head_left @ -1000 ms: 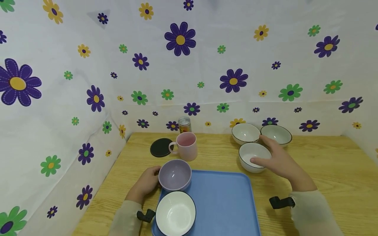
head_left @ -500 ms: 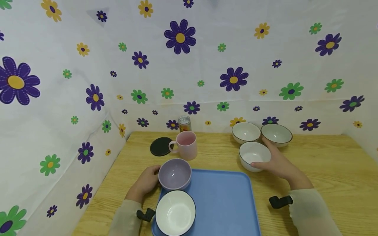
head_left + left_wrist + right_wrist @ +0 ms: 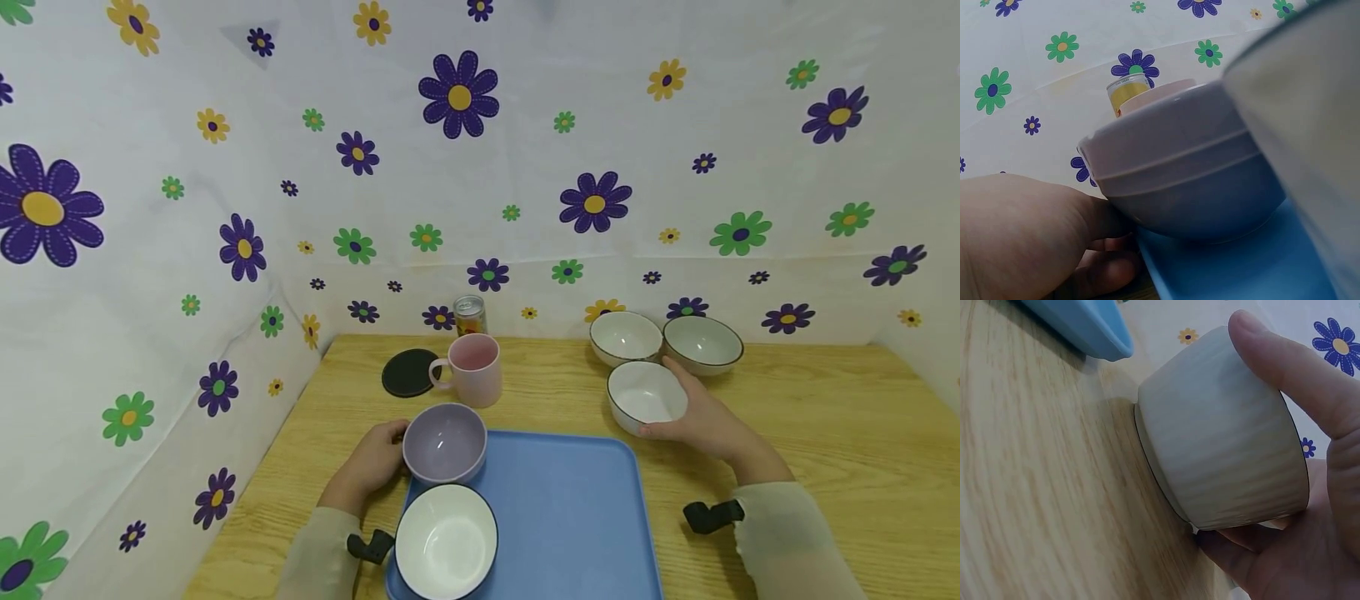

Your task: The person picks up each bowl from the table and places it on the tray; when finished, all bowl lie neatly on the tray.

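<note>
My right hand (image 3: 701, 421) grips a white bowl with a dark rim (image 3: 647, 392), which stands on the wooden table right of the blue tray (image 3: 558, 508). In the right wrist view the thumb (image 3: 1285, 362) lies along the bowl's outer wall, with other fingers round the opposite side. My left hand (image 3: 372, 460) rests beside a purple bowl (image 3: 445, 444) at the tray's far left corner. Its fingers are loosely bent near the bowl's underside and the tray edge; some fingertips are hidden. Another white bowl (image 3: 446, 542) sits on the tray, nearer me.
Two more white bowls (image 3: 625, 337) stand behind the gripped one, close to it. Beyond the purple bowl are a pink mug (image 3: 477, 375), a drink can (image 3: 469, 315) and a black round coaster (image 3: 410, 373). A flowered sheet (image 3: 525, 167) hangs behind the table.
My right hand has come down round the nearest white bowl, its thumb shifting from over the opening to the outer wall. The left hand and the bowls have stayed in place.
</note>
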A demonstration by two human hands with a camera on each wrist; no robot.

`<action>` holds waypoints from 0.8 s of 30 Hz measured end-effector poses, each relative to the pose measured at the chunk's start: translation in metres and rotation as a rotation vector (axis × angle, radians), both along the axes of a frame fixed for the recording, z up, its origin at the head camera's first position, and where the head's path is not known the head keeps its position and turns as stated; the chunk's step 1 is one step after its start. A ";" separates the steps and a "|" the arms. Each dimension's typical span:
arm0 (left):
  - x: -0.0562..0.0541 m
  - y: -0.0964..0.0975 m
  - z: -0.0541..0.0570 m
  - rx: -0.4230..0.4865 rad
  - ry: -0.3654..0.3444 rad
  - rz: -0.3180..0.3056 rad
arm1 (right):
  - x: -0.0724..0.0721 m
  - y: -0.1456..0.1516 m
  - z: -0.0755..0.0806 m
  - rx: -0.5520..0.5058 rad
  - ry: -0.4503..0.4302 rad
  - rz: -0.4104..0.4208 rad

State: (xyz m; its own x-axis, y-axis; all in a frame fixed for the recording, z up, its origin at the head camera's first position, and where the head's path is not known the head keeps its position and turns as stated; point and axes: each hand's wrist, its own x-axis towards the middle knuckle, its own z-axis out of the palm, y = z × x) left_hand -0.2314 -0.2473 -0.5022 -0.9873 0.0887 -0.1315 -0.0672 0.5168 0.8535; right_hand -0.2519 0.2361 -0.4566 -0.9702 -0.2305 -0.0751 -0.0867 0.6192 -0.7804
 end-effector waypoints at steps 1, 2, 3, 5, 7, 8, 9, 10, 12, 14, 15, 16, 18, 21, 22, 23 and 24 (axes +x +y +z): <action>0.000 0.000 0.000 0.002 0.001 0.002 | 0.000 0.000 0.000 -0.001 0.003 0.002; 0.000 0.000 -0.001 0.002 0.000 0.003 | 0.000 0.000 -0.001 -0.002 0.006 0.003; -0.001 0.000 -0.001 0.004 0.000 0.004 | 0.000 0.000 -0.001 0.000 0.007 0.002; -0.001 0.000 -0.001 0.007 0.000 0.006 | 0.000 0.000 0.000 0.010 0.005 -0.006; -0.001 0.000 -0.001 0.003 0.004 0.002 | 0.001 0.000 0.000 0.028 0.001 -0.016; -0.002 0.000 -0.001 0.004 0.003 0.001 | 0.001 0.000 0.000 0.042 -0.002 -0.021; -0.001 -0.001 -0.001 0.007 0.002 -0.001 | 0.001 0.000 0.000 0.053 -0.005 -0.026; -0.001 -0.001 -0.001 0.007 0.001 -0.003 | 0.002 -0.001 0.000 0.063 -0.007 -0.029; -0.001 -0.001 -0.001 0.009 -0.005 -0.002 | 0.002 -0.001 -0.001 0.076 0.000 -0.030; -0.001 -0.001 -0.001 0.007 -0.007 -0.001 | 0.003 -0.002 0.000 0.092 0.017 -0.031; 0.000 -0.001 -0.001 0.005 -0.008 0.001 | 0.003 -0.002 0.001 0.099 0.028 -0.032; 0.000 -0.001 -0.001 0.002 -0.008 0.002 | 0.003 -0.003 0.001 0.107 0.042 -0.030; 0.000 -0.001 -0.001 0.004 -0.009 0.003 | 0.005 -0.004 0.004 0.126 0.060 -0.029; 0.000 -0.001 -0.001 0.007 -0.008 0.000 | 0.007 -0.006 0.009 0.156 0.069 -0.021; 0.000 -0.001 -0.001 0.009 -0.010 -0.002 | 0.008 -0.007 0.011 0.165 0.070 -0.016; 0.000 -0.001 -0.001 0.011 -0.009 -0.002 | 0.009 -0.007 0.013 0.174 0.071 -0.011; 0.000 -0.001 -0.001 0.013 -0.007 -0.002 | 0.009 -0.008 0.015 0.181 0.075 -0.006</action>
